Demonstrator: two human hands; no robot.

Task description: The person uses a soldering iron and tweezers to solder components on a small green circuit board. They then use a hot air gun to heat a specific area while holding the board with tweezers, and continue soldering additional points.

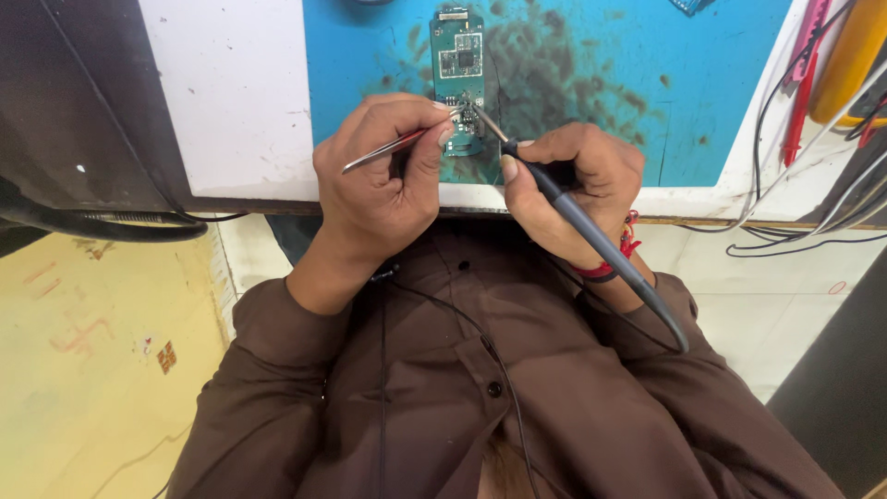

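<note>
A narrow green circuit board (458,55) lies on a blue work mat (591,74) at the near edge of the bench. My left hand (379,180) pinches metal tweezers (393,148), their tips touching the board's lower part. My right hand (577,185) grips a grey soldering iron (582,222) like a pen, its fine tip resting on the same spot of the board beside the tweezer tips. The iron's cable runs back over my right wrist, which wears a red thread band (614,263).
The mat carries dark burn stains (545,65) and sits on a white bench top (231,92). Black and white cables (813,222), red probes (799,102) and a yellow tool (850,55) crowd the right side. A thick black hose (102,222) runs at left. My brown shirt fills the lower view.
</note>
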